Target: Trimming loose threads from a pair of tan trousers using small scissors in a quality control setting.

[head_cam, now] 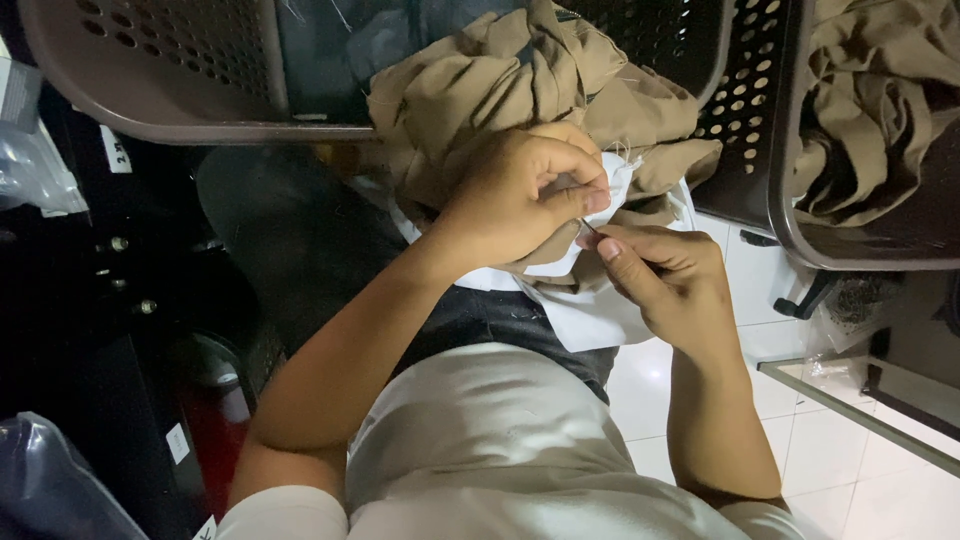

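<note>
Hands at work just below a brown perforated basket: left hand pinches white cloth beside tan fabric; right hand pinches what may be a needle.

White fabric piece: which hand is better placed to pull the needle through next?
Right, probably. The right hand already pinches the thin needle at the white fabric edge, while the left hand grips the fabric.

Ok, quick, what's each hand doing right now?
Left hand: closed, pinching the white cloth against the tan fabric.
Right hand: closed, fingertips pinching a thin needle-like tool at the cloth.
</note>
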